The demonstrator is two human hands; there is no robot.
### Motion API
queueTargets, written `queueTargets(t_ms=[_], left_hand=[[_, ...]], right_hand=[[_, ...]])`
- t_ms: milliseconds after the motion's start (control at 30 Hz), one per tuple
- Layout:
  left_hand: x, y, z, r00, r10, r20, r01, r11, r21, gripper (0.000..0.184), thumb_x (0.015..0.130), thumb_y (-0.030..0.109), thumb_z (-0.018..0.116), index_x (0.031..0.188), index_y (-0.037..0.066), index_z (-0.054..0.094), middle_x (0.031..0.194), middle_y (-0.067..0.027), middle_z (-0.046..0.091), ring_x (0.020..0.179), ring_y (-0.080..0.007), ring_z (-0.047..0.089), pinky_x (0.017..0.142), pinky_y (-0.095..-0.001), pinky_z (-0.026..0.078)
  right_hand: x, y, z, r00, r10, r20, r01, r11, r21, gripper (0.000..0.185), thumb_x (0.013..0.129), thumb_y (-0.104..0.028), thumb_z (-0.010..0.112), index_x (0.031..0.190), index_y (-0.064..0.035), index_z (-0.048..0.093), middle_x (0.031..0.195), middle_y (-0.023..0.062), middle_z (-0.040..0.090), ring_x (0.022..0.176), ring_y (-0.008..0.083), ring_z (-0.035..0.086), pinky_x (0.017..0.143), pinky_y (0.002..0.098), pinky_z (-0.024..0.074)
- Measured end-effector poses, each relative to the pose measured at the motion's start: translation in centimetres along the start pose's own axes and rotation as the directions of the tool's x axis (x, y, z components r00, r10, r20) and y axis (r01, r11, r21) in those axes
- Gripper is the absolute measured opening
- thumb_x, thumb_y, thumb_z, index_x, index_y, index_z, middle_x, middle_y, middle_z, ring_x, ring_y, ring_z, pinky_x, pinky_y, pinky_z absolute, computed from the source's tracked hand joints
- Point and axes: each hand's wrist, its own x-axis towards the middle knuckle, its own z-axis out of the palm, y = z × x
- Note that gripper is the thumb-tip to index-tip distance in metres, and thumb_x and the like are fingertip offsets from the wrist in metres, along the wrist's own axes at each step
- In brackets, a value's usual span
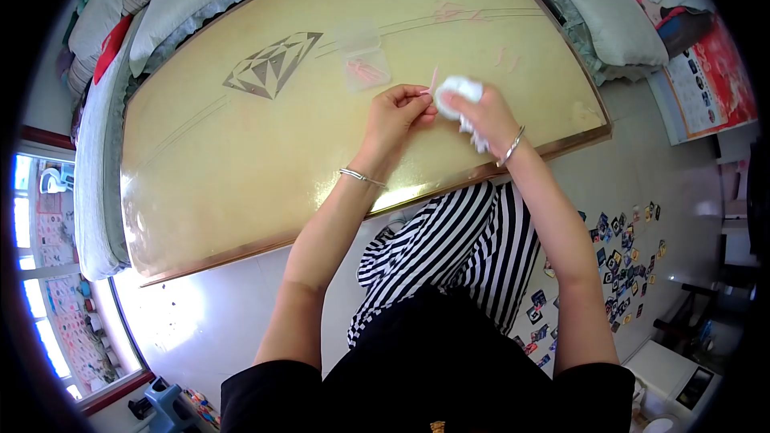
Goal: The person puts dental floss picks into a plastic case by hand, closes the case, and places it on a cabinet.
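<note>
My left hand is above the table's near half, its thumb and fingertips pinched on a small pink strip that sticks up between the two hands. Close on its right, my right hand grips a white cloth, blurred by motion, with a loose end hanging below the fingers. A clear plastic bag with pink pieces in it lies on the yellow table, left of and beyond the hands. Further pink strips lie at the far right, and two thin ones are nearer.
Grey cushioned seats run along the table's far and left sides. Many small cards are scattered on the floor at the right. A blue stool stands at the lower left, and a white box at the lower right.
</note>
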Motion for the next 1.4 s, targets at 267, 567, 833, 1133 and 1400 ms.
queueTargets(t_ms=[267, 567, 833, 1133, 1400], left_hand=[[-0.3, 0.3, 0.0, 1.0, 0.012, 0.002, -0.012, 0.998, 0.058, 0.014, 0.086, 0.004, 0.059, 0.097, -0.004, 0.057, 0.081, -0.0078, 0.062, 0.072, -0.0119, 0.061, 0.066, -0.0212, 0.053], [-0.1, 0.2, -0.5, 0.999, 0.044, 0.013, -0.044, 0.999, -0.014, 0.015, 0.086, 0.005, 0.06, 0.098, -0.003, 0.057, 0.083, -0.0063, 0.062, 0.072, -0.0111, 0.061, 0.065, -0.0206, 0.054], [-0.4, 0.5, -1.3, 0.99, -0.093, 0.107, 0.114, 0.971, -0.21, 0.016, 0.092, 0.009, 0.052, 0.1, -0.004, 0.056, 0.082, -0.0052, 0.061, 0.069, -0.01, 0.062, 0.062, -0.0191, 0.054], [-0.2, 0.7, -1.7, 0.901, -0.149, 0.406, 0.294, 0.9, -0.321, 0.018, 0.094, 0.011, 0.048, 0.099, -0.004, 0.056, 0.083, -0.0064, 0.062, 0.063, -0.0101, 0.062, 0.059, -0.0187, 0.055], [-0.5, 0.6, -0.3, 0.996, 0.0, 0.084, 0.005, 0.998, -0.061, 0.017, 0.09, 0.014, 0.057, 0.097, -0.001, 0.061, 0.08, -0.0051, 0.064, 0.067, -0.01, 0.062, 0.061, -0.0211, 0.053]], right_hand=[[2.8, -0.3, -1.0, 0.992, -0.081, -0.1, 0.098, 0.979, 0.178, 0.026, 0.082, -0.024, 0.066, 0.096, -0.0025, 0.065, 0.078, 0.0017, 0.064, 0.059, 0.0056, 0.054, 0.048, 0.021, 0.0419], [-0.3, -0.8, 0.9, 0.996, 0.007, 0.083, -0.018, 0.99, 0.138, 0.029, 0.081, -0.023, 0.068, 0.099, -0.0014, 0.064, 0.084, 0.0033, 0.065, 0.062, 0.0058, 0.056, 0.05, 0.0208, 0.0433], [0.9, 0.7, -0.1, 0.992, -0.072, -0.103, 0.105, 0.929, 0.356, 0.027, 0.079, -0.022, 0.071, 0.096, -0.0021, 0.064, 0.083, 0.0016, 0.063, 0.062, 0.0066, 0.055, 0.05, 0.0207, 0.0429], [0.5, -0.8, 2.0, 0.974, -0.218, -0.054, 0.223, 0.914, 0.338, 0.015, 0.079, -0.015, 0.068, 0.084, -0.001, 0.065, 0.075, 0.001, 0.063, 0.067, 0.0072, 0.057, 0.061, 0.0214, 0.0445], [0.5, 0.3, 2.3, 0.983, -0.071, -0.17, 0.105, 0.974, 0.202, 0.017, 0.079, -0.018, 0.067, 0.085, -0.0023, 0.064, 0.072, -0.0006, 0.061, 0.061, 0.0058, 0.054, 0.054, 0.0218, 0.0427]])
